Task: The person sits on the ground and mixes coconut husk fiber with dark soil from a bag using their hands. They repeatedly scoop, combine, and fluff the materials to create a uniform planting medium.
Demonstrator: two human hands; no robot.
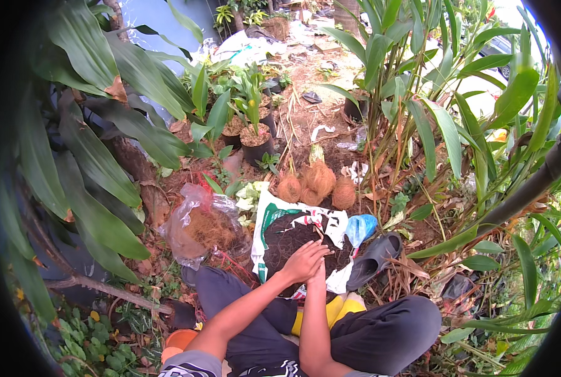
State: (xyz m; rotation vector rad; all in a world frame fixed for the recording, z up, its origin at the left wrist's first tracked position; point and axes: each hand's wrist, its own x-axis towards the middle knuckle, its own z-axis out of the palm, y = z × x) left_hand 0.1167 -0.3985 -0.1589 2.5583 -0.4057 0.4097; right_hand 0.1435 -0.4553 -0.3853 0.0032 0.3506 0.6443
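Note:
My left hand [305, 260] lies over my right hand [319, 274], the two pressed together above dark potting soil [280, 240]. The left fingers are stretched out side by side and cover most of the right hand. Whether anything sits between the palms is hidden. The soil rests on a spread white and green plastic sack [260, 235], just in front of my crossed legs. A thin pale stem-like piece [319, 232] shows just beyond my fingertips. Several balls wrapped in brown coir fibre [321, 180] stand behind the sack, one with a pale green top.
Left of the sack is a clear plastic bag [179, 235] of loose coir fibre [209, 228]. A blue plastic bag [361, 228] and a dark clog [374, 261] lie at right. Potted plants [257, 146] stand behind; broad leaves [87, 179] hang at left. An orange pot [180, 339] is beside me.

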